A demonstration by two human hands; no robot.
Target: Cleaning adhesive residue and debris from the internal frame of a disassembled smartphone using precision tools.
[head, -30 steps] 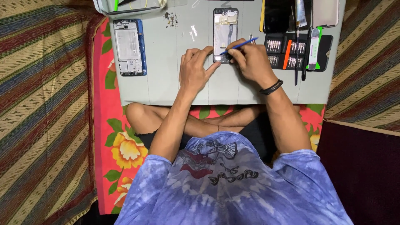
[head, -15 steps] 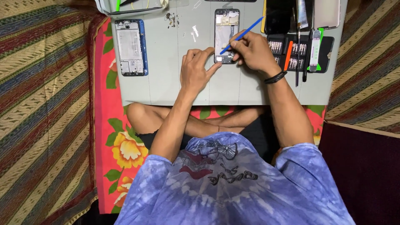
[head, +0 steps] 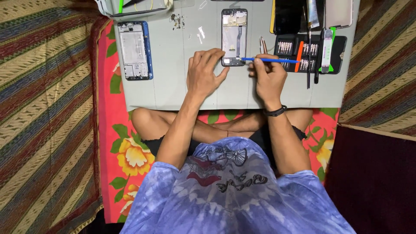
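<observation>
On the grey work mat [head: 173,86], left hand [head: 203,76] pins the opened phone frame [head: 234,37] while right hand [head: 268,78] grips a blue pry tool [head: 271,60] at its lower edge; prying calls for a steady, shallow push.

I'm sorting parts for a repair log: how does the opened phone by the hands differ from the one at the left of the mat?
The black-framed phone lies under the left hand fingertips, with the blue tool in the right hand at its lower edge; the blue-framed phone lies untouched. The blue-framed one looks larger and sits nearer the grey mat edge. Both lie flat, opened, insides showing.
</observation>
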